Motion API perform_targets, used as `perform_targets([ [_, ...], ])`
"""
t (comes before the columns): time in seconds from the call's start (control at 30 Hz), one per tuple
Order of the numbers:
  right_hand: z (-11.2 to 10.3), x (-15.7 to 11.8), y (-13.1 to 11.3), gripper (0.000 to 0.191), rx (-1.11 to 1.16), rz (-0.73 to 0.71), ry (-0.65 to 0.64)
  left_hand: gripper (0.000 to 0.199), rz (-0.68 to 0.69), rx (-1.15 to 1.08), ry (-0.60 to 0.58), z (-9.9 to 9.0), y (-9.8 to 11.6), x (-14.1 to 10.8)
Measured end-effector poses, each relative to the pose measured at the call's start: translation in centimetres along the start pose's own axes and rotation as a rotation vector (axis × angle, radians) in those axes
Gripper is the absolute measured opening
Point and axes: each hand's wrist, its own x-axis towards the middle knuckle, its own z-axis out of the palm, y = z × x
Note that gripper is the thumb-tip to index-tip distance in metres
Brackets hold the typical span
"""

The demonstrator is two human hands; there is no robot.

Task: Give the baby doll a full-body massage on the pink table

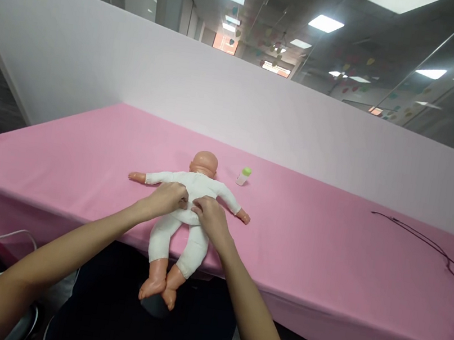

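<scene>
Left hand (167,199) and right hand (213,218) lie palm-down on the baby doll (194,187), nearly together, no clear clamp. Doll is on its back on the pink-covered bench (82,171), legs past the edge — a careless pull could tip it off.

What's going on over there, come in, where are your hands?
Left hand and right hand on the baby doll's white suit, at its middle. Doll on its back. Green-capped bottle beside its head, not in the way.
</scene>
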Motion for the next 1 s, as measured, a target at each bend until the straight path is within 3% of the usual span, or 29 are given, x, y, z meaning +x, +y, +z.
perform_targets([
  [0.2, 1.6, 0.0, -0.5, 0.03, -0.095, 0.068, -0.005, 0.03, -0.066, 0.139, 0.081, 2.3, 2.1, 0.1],
  [0.33, -0.5, 1.5, 0.5, 0.028, 0.05, 0.048, -0.004, 0.03, -0.094, 0.176, 0.121, 0.7, 1.5, 1.3],
  [0.43, -1.8, 3.7, 1.5, 0.024, 0.053, 0.053, 0.159, 0.028, -0.134, 0.175, 0.21, -0.8, 0.1, 3.3],
  [0.53, -1.4, 5.9, 2.4, 0.022, -0.037, 0.049, 0.26, 0.023, -0.183, 0.174, 0.294, -0.8, -1.1, 5.6],
  [0.73, 1.0, 7.3, 3.2, 0.023, -0.195, 0.141, 0.186, 0.02, -0.232, 0.21, 0.25, 1.2, -1.5, 7.3],
  [0.87, 0.3, 6.4, 2.7, 0.023, -0.197, 0.102, 0.192, 0.022, -0.245, 0.225, 0.258, 0.7, -0.3, 6.6],
  [1.0, 0.3, 5.4, 1.9, 0.019, -0.136, 0.056, 0.178, 0.023, -0.167, 0.187, 0.226, 0.5, 1.0, 5.5],
])
